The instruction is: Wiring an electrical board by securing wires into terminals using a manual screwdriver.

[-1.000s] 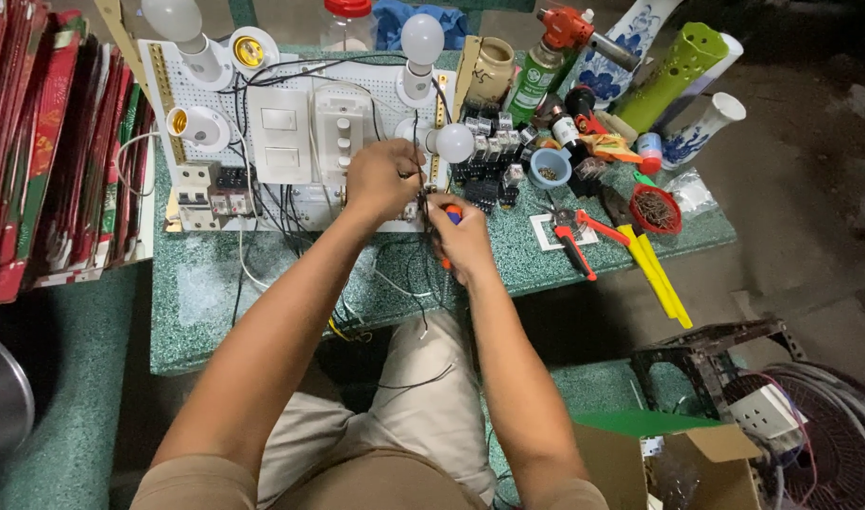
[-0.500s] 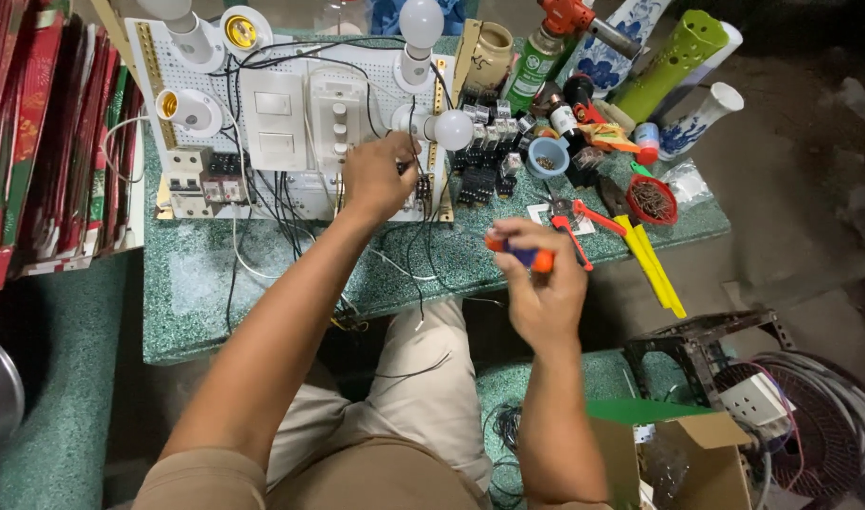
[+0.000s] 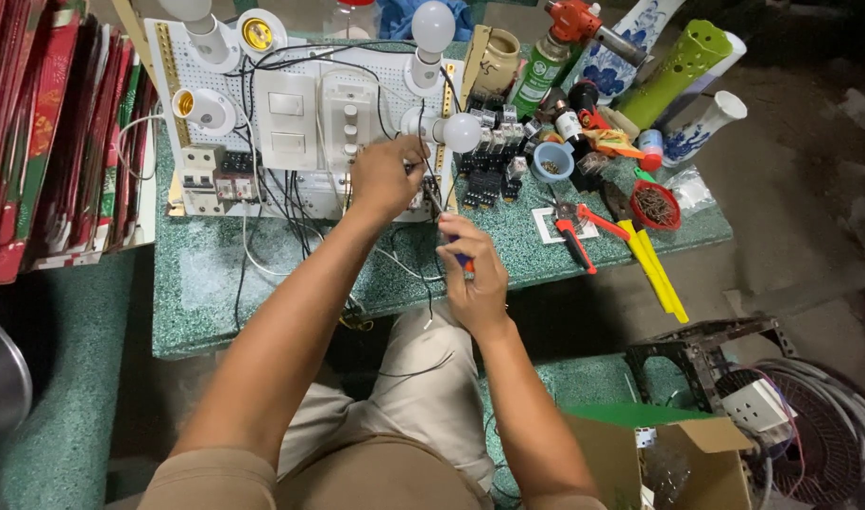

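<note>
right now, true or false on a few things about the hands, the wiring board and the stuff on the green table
1. The right hand holds a screwdriver whose shaft points up toward the wiring board. True.
2. The left hand rests flat on the person's knee. False: it is up at the lower right part of the board, fingers pinched there.
3. A white bulb sits in a socket at the top right of the board. True.
4. The red-handled pliers are in the right hand. False: they lie on the table, right of both hands.
5. The small red bowl stands on the floor. False: it sits on the table near the right edge.
</note>
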